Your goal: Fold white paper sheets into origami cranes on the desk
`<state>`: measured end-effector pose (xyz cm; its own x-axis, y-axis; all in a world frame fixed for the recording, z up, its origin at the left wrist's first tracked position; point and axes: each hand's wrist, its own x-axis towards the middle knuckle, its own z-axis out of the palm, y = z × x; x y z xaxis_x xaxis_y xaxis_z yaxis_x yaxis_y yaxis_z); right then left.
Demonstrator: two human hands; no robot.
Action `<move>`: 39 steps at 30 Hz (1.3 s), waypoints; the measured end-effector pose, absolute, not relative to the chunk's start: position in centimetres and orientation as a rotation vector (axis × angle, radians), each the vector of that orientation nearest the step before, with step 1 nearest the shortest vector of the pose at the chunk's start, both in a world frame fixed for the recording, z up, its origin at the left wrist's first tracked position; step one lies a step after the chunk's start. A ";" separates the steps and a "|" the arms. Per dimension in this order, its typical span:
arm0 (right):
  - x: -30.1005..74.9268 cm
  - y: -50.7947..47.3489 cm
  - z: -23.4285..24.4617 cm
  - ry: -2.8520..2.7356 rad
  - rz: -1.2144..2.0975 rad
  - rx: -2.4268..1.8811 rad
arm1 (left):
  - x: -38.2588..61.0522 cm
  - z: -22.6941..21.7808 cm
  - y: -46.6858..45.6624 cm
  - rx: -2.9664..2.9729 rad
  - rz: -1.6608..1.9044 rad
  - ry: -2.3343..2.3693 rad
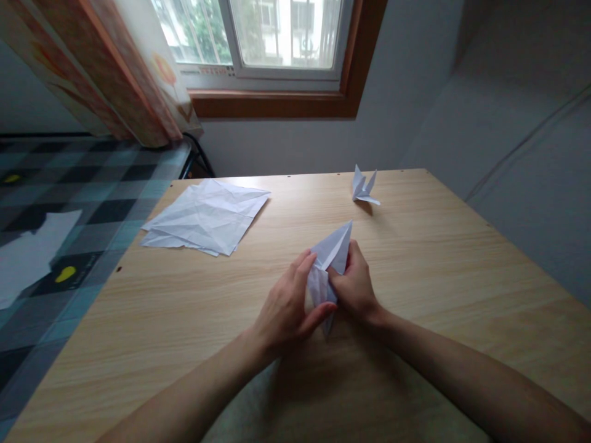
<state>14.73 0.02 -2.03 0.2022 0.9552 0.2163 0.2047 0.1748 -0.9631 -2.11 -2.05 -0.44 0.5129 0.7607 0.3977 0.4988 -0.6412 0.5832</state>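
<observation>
Between my hands, over the near middle of the table, is a partly folded piece of white paper (pixel 331 247) with a long point aimed away from me. My left hand (pixel 292 298) grips its left side, thumb across the near part and fingers along the edge. On the right side my right hand (pixel 356 280) pinches the paper, its thumb pressed into the middle folds. A narrower tip of the paper sticks out below, toward me. Parts of the folds are hidden behind my fingers.
A folded white paper crane (pixel 364 186) stands near the table's far edge. Creased white sheets (pixel 210 215) lie in a pile at the far left of the wooden table (pixel 438 264). Left of it, a checked bed cover (pixel 138 169) carries more white paper (pixel 37 252). A window is ahead.
</observation>
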 end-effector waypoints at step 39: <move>15.5 -0.5 -1.4 -1.897 0.304 -1.057 | -3.6 -0.3 -0.2 2.162 1.134 1.582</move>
<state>15.50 -0.52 -1.41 -0.2152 0.7729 0.5969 0.5476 0.6016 -0.5816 -3.59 -0.15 -0.30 0.1163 0.8873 0.4462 0.7076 -0.3893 0.5897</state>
